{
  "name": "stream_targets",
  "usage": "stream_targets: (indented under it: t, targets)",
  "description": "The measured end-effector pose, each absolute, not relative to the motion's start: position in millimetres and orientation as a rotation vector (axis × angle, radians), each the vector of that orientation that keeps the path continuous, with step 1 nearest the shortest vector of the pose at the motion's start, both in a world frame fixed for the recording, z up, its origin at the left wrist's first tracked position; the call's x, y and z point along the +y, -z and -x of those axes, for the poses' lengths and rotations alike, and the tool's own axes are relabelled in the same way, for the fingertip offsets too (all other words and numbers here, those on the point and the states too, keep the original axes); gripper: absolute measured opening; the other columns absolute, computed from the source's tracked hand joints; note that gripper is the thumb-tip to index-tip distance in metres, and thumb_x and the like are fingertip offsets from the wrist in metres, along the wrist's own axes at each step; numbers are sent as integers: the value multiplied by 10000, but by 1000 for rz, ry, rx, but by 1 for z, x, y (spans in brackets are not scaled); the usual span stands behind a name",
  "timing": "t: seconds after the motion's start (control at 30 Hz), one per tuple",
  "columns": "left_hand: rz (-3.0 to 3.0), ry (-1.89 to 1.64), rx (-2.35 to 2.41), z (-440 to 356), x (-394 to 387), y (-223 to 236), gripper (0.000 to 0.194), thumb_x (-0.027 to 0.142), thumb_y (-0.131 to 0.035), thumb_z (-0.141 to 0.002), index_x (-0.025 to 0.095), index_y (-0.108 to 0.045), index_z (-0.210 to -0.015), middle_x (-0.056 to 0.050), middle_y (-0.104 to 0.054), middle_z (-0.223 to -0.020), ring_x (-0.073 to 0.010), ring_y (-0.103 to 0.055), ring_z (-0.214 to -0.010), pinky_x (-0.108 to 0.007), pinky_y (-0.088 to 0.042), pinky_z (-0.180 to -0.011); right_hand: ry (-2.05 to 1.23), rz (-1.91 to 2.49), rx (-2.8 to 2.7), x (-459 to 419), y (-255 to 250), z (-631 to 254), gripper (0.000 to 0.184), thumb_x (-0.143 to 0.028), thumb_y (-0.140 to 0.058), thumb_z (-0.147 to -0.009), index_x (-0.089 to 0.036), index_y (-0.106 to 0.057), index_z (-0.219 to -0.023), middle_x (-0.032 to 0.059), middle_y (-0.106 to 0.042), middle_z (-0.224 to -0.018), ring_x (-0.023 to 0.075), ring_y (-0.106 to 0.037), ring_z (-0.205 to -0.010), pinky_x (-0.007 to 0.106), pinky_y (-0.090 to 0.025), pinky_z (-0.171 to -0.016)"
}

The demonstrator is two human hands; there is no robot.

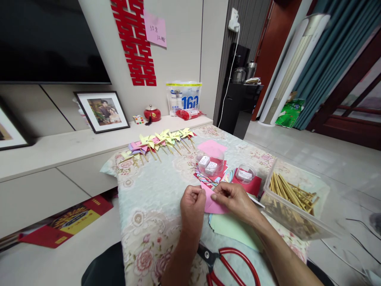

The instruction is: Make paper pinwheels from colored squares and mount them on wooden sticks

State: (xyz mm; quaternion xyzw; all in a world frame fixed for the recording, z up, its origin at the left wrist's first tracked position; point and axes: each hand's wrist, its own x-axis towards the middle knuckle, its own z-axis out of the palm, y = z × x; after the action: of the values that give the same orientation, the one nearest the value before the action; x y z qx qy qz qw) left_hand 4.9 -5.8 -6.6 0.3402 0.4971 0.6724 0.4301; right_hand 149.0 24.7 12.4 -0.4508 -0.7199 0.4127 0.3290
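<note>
A piece of pink paper [212, 205] is held up between my two hands, with cut lines showing in it. My left hand [193, 204] is closed, pinching the paper's left edge between thumb and fingers. From the right, my right hand [233, 198] pinches the same paper near its upper right part. Below lie pale green paper sheets [235, 228]. Red-handled scissors [226, 260] rest on the tablecloth near my forearms, their blades partly hidden by my left arm. Just beyond my hands stands a clear round container [220, 161] with small white boxes inside.
Finished paper pinwheels [163, 139] on sticks lie along the table's far left. A clear plastic bin [293, 218] of thin wooden sticks [291, 192] stands at right. A smaller clear tub [245, 174] sits on red paper [253, 186]. The tablecloth [149, 206] is floral.
</note>
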Motion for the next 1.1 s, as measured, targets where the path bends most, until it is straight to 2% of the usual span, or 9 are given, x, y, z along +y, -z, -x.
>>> stream_targets:
  t: [0.13,0.3,0.5,0.7,0.93,1.1]
  targets:
    - [-765,-1657,1226,-5,-5,8,193,271,-710,-700,183,-539,-684,48,-567,-596,-91,-492,-538,-212,-389,-540,-1076,1180,-1883,25,-12,-149,185,-313,-659,-840,-163,-651,-733,-23,-536,-621,123,-442,-586,248,-310,-543]
    - [-647,-1691,1127,-5,-5,7,296,231,-768,-650,170,-579,-870,14,-669,-689,-112,-594,-601,-223,-453,-600,-1106,1161,-1894,27,-12,-150,201,-327,-659,-839,-161,-630,-729,-31,-510,-618,118,-427,-584,246,-296,-538]
    - [-720,-1632,1089,-5,-7,5,345,225,-755,-695,151,-593,-990,3,-688,-736,-105,-603,-622,-215,-462,-609,-1131,1145,-1916,27,-17,-150,329,-411,-575,-886,-166,-565,-667,-35,-438,-628,117,-370,-603,257,-269,-555]
    - [-743,-1566,1107,-4,-8,7,326,242,-746,-706,147,-602,-983,-1,-691,-742,-110,-609,-627,-218,-468,-616,-1132,1198,-1893,28,-16,-149,320,-403,-590,-845,-172,-535,-630,-43,-405,-598,113,-355,-580,258,-262,-545]
    - [-840,-1475,1208,-5,-5,9,215,260,-734,-673,145,-634,-824,-37,-708,-692,-157,-648,-642,-248,-490,-617,-1074,1237,-1896,28,-15,-148,323,-399,-601,-841,-176,-514,-624,-41,-432,-599,112,-369,-583,251,-264,-538]
    - [-806,-1459,1217,-4,-5,13,231,263,-716,-682,141,-643,-863,-62,-740,-734,-183,-679,-665,-268,-507,-623,-1169,1198,-1905,28,-19,-152,315,-424,-576,-856,-175,-536,-667,-43,-418,-623,112,-362,-586,248,-268,-540]
